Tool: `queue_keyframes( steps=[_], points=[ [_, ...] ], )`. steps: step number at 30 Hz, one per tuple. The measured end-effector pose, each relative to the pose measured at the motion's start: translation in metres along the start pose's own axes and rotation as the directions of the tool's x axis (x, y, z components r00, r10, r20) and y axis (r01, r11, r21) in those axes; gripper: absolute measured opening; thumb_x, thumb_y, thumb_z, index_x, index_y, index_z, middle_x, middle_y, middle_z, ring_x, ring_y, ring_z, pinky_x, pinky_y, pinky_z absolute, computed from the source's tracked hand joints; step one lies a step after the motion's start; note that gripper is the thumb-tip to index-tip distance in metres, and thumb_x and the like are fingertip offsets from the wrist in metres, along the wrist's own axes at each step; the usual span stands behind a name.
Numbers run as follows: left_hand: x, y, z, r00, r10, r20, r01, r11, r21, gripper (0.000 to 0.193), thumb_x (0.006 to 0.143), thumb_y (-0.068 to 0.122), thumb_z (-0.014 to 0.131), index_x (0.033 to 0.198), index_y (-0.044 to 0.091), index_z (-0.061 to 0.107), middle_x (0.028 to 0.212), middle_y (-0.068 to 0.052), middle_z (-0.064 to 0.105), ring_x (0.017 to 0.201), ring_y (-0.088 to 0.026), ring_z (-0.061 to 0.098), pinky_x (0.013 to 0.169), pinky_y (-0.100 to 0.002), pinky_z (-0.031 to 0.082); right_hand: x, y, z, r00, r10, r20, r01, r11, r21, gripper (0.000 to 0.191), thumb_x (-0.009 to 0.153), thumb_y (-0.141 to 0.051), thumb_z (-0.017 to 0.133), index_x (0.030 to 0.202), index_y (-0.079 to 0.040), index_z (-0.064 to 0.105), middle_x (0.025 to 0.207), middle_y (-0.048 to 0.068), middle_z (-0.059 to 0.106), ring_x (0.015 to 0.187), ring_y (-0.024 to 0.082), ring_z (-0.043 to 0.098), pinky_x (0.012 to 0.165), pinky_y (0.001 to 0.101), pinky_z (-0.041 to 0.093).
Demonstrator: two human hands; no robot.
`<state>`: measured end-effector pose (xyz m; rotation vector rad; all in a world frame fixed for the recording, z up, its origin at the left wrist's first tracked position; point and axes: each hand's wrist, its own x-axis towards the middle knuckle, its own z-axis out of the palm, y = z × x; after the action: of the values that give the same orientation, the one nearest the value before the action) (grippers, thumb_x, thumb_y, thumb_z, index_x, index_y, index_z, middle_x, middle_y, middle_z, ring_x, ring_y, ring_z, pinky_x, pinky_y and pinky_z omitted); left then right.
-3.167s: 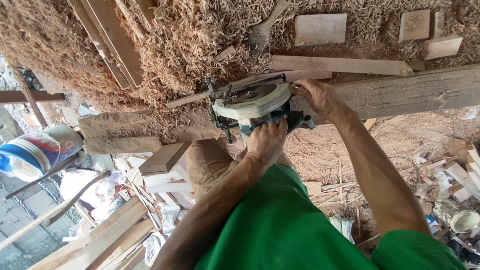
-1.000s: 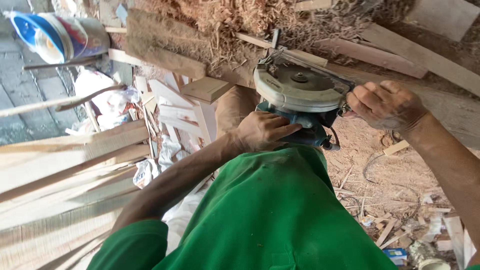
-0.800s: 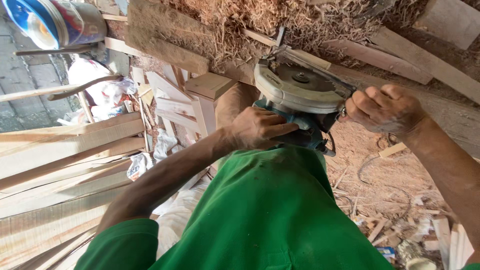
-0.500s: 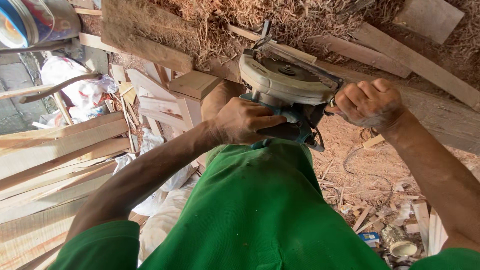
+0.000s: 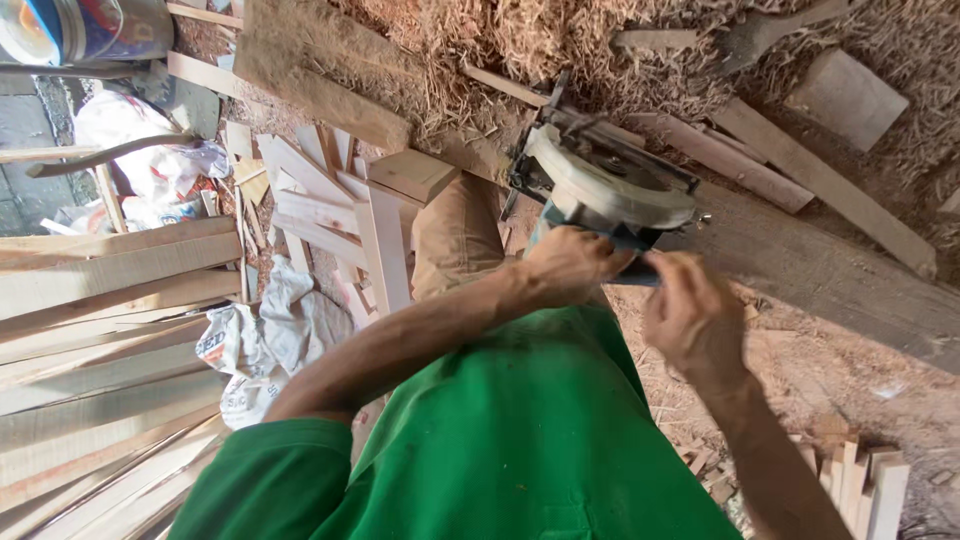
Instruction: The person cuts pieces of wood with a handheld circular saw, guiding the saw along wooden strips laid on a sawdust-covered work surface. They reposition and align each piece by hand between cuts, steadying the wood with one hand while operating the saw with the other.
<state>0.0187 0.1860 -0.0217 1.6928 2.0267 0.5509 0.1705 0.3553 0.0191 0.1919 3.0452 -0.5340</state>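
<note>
Circular saw [image 5: 600,190] sits on the thick plank [image 5: 830,275], looks heavy and rigid to me; left hand [image 5: 570,265] clenched on its rear handle, right hand [image 5: 695,320] loosely pinching beside it.

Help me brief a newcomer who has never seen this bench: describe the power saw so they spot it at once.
Find the long grey plank running below the heap of wood shavings. On it sits the circular saw, gripped by the left hand. Its round pale blade guard and teal body stand out among bare wood.
</note>
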Motion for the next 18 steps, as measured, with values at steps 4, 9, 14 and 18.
queue_keyframes(
  steps=[4,9,14,18],
  points=[
    [-0.007,0.011,0.026,0.996,-0.070,-0.050,0.069,0.997,-0.029,0.031,0.082,0.025,0.075,0.105,0.006,0.067,0.098,-0.010,0.070,0.095,-0.027,0.071,0.085,-0.041,0.055,0.018,-0.029,0.009,0.970,0.058,0.237,-0.106,0.975,0.197,0.075,0.071,-0.014,0.078,0.141,-0.001,0.052,0.129,0.024,0.062,0.117,0.040,0.063,0.101,0.0491,0.053],
    [-0.023,0.004,0.017,0.995,-0.088,-0.048,0.083,0.991,-0.107,0.031,0.075,0.030,0.080,0.095,0.010,0.069,0.101,-0.007,0.071,0.109,-0.027,0.066,0.105,-0.042,0.050,0.044,-0.038,0.030,0.921,0.064,0.385,-0.180,0.946,0.271,0.081,0.072,-0.017,0.080,0.146,-0.010,0.047,0.126,0.024,0.064,0.113,0.043,0.065,0.098,0.0486,0.055],
    [-0.073,-0.009,-0.010,0.852,-0.082,-0.518,0.016,0.991,-0.131,0.055,0.074,0.036,0.083,0.120,0.008,0.069,0.122,-0.012,0.070,0.122,-0.027,0.063,0.112,-0.051,0.041,0.051,-0.024,0.054,0.849,-0.018,0.529,-0.083,0.982,0.167,0.073,0.077,-0.022,0.081,0.141,-0.010,0.047,0.115,0.023,0.069,0.100,0.038,0.073,0.092,0.0458,0.059],
    [-0.113,-0.038,-0.027,0.167,-0.625,-0.762,0.586,0.685,-0.433,0.095,0.090,0.054,0.083,0.155,0.004,0.034,0.153,-0.025,0.044,0.142,-0.040,0.048,0.122,-0.053,0.041,0.052,-0.018,0.074,0.950,-0.141,0.278,0.031,0.929,0.368,0.061,0.076,-0.018,0.081,0.131,-0.005,0.059,0.114,0.019,0.073,0.100,0.037,0.074,0.089,0.0457,0.059]
  ],
)
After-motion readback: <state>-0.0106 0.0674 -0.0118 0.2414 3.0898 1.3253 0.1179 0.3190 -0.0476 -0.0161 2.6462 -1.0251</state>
